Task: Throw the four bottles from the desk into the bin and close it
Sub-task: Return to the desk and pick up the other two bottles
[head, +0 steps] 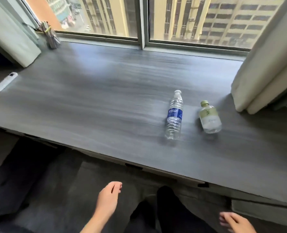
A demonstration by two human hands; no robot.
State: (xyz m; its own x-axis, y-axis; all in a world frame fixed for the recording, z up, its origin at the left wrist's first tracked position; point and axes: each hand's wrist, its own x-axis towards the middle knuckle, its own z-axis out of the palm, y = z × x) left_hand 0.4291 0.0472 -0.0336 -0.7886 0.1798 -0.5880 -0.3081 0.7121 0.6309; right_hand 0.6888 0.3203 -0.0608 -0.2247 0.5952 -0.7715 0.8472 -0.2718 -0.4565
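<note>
**Bottles: two left on the desk, both hands empty**

Bottles remaining number two on the dark grey wood-grain desk [105,98], which suggests the task is about half done; the bin is out of view. At ten o'clock lies a white slim remote [5,82]. The left hand [108,199] hangs loose at six o'clock, holding nothing. At three o'clock lie the clear blue-labelled plastic bottle [174,115] and, beside it, the squat green-capped bottle [209,117]. The right hand [236,222], at five o'clock, looks loose and empty. Next comes a forward reach. A window [189,22] with pale curtains [265,64] backs the desk.
</note>
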